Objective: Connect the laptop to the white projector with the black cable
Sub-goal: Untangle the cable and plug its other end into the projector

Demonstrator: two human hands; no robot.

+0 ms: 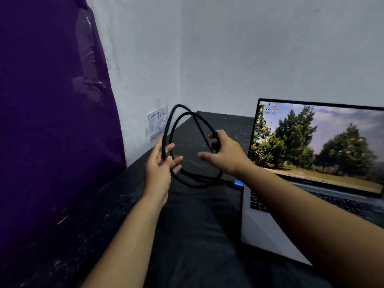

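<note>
A black cable hangs in loose loops above the dark table, held up between both hands. My left hand has its fingers spread, with the loop's left side running across them. My right hand is closed around the loop's right side. One end of the cable runs down to a blue-tipped plug at the left edge of the open silver laptop, whose screen shows a desktop with trees. No white projector is in view.
The table is black and scuffed, set into a corner of white walls. A purple cloth hangs at the left. A paper label reading "TITIK" is taped to the wall behind the cable.
</note>
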